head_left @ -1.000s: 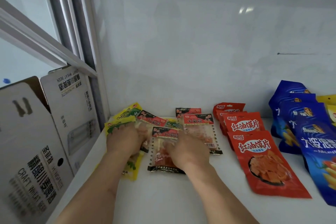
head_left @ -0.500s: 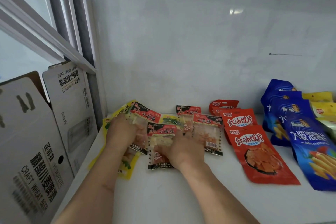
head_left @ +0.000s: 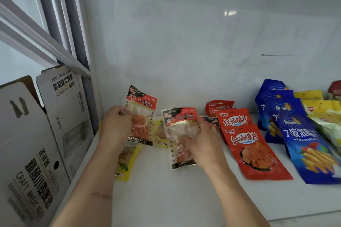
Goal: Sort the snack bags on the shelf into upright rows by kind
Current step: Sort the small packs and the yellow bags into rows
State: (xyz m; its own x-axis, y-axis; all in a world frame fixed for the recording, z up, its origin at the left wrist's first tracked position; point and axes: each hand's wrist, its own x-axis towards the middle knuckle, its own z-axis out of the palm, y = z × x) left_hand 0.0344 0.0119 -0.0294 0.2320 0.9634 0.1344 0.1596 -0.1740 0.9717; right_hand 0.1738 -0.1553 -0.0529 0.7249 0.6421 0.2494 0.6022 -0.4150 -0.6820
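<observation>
My left hand [head_left: 115, 128] grips a clear snack packet with a red-and-black header [head_left: 141, 116], held nearly upright above the white shelf [head_left: 166, 193]. My right hand [head_left: 202, 143] holds a second packet of the same kind [head_left: 178, 134], tilted with its lower end near the shelf. Yellow packets [head_left: 126, 164] lie flat under and between my hands. Another red-and-black packet [head_left: 209, 121] peeks out behind my right hand. Red bags [head_left: 256, 151] lie in an overlapping row to the right.
Blue bags [head_left: 299, 134] overlap in a row beyond the red ones, and yellow bags [head_left: 321, 108] sit at the far right. An open cardboard box [head_left: 36, 143] stands against the shelf's left side. The white back wall [head_left: 184, 51] rises close behind the packets.
Both hands have lifted a red-and-black packet off the pile; the left one rose and stood up. The yellow packets underneath are now uncovered.
</observation>
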